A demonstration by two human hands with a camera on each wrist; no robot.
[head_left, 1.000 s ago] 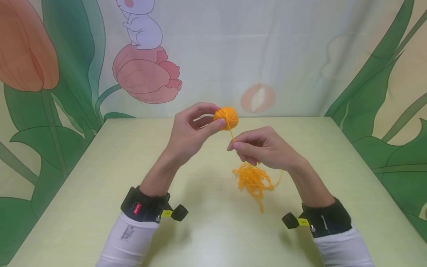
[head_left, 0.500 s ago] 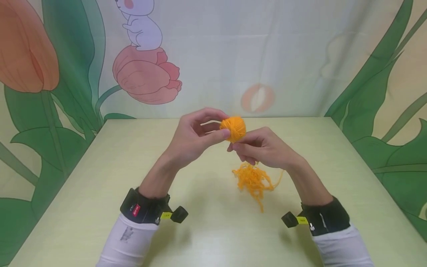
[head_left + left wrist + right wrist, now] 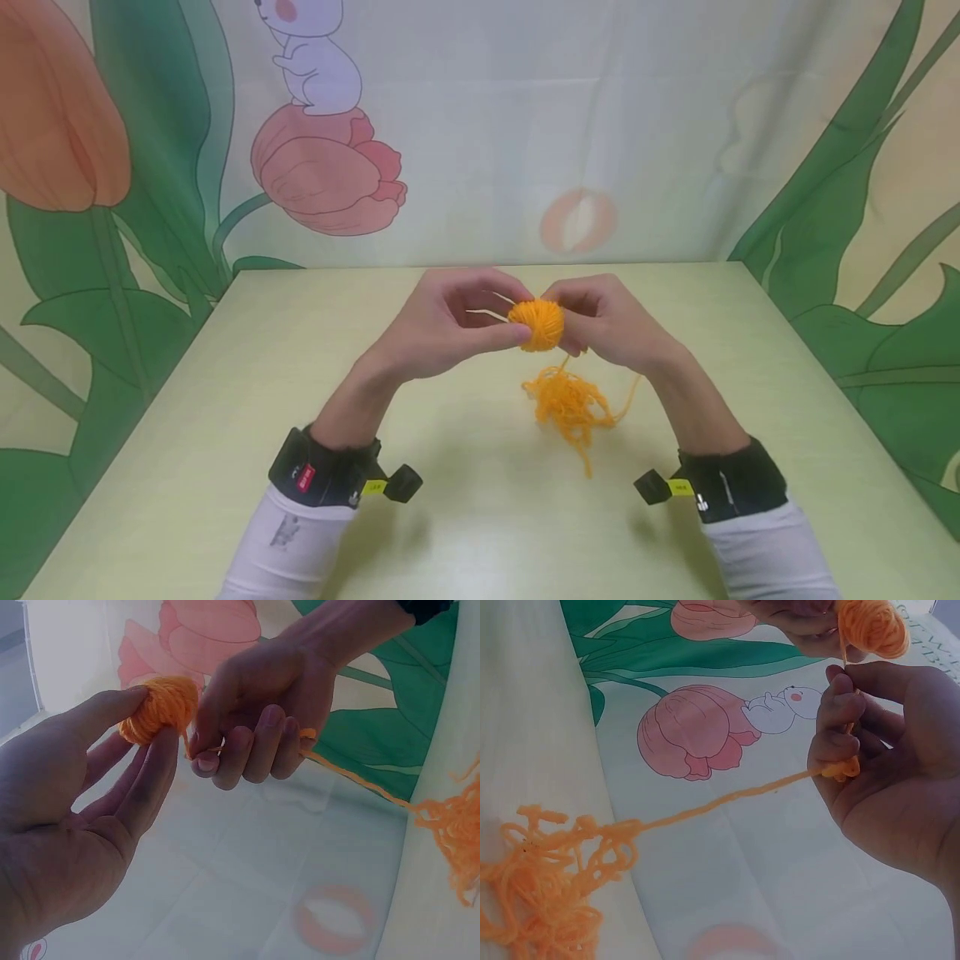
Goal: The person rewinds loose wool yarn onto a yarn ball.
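Note:
My left hand (image 3: 453,325) pinches a small orange ball of yarn (image 3: 540,325) between thumb and fingertips, above the table. Close on its right, my right hand (image 3: 611,321) pinches the yarn strand coming off the ball; in the right wrist view this strand (image 3: 845,652) runs a short way from ball to fingertips. The strand passes through the curled fingers (image 3: 838,746) of the right hand and leaves at the little-finger side. From there a length of yarn (image 3: 735,796) leads down to a loose, tangled heap of orange yarn (image 3: 566,400) on the table.
The pale table (image 3: 225,417) reaches back to a hanging cloth (image 3: 480,150) printed with tulips, leaves and a white animal. Both wrists wear black bands with small cameras (image 3: 403,483) sticking out inward.
The left hand has brought the yarn ball down and to the right, close beside the right hand. The right hand has shifted slightly and keeps its pinch on the strand. The heap stays put.

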